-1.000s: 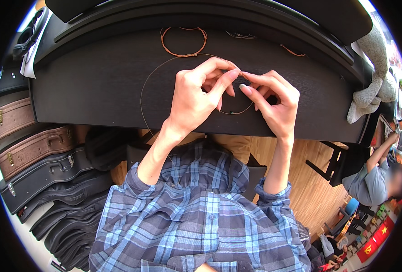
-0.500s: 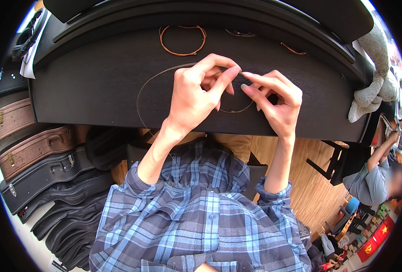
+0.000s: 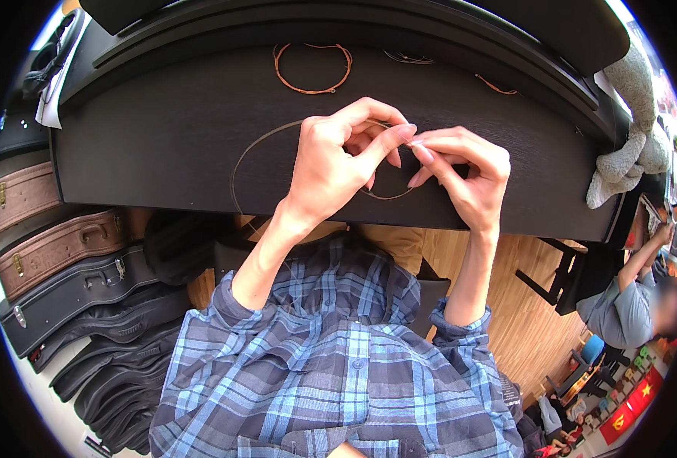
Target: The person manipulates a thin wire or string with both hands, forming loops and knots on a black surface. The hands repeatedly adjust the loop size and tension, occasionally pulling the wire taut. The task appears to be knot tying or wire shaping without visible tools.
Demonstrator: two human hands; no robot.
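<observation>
A thin, dull bronze guitar string (image 3: 237, 156) loops over the black desk top and trails down over its front edge toward my lap. My left hand (image 3: 324, 168) pinches it between thumb and forefinger, the other fingers curled in. Right beside that pinch, my right hand (image 3: 472, 174) closes thumb and forefinger on the string, so the fingertips of both hands nearly touch. A smaller bend of the string hangs below, between the two hands. The exact point where it is gripped is hidden by the fingertips.
Toward the back of the black desk (image 3: 147, 156) lie a coiled copper-coloured string (image 3: 308, 91), a thin silvery coil (image 3: 409, 59) and a short copper-coloured coil (image 3: 497, 85). A grey plush toy (image 3: 628, 164) hangs at the right end. Instrument cases (image 3: 63, 256) stand at left; another person (image 3: 621, 305) is at far right.
My right hand has come in closer to the left, its thumb and forefinger now closed together. The string's lower bend has drawn in and sunk slightly.
</observation>
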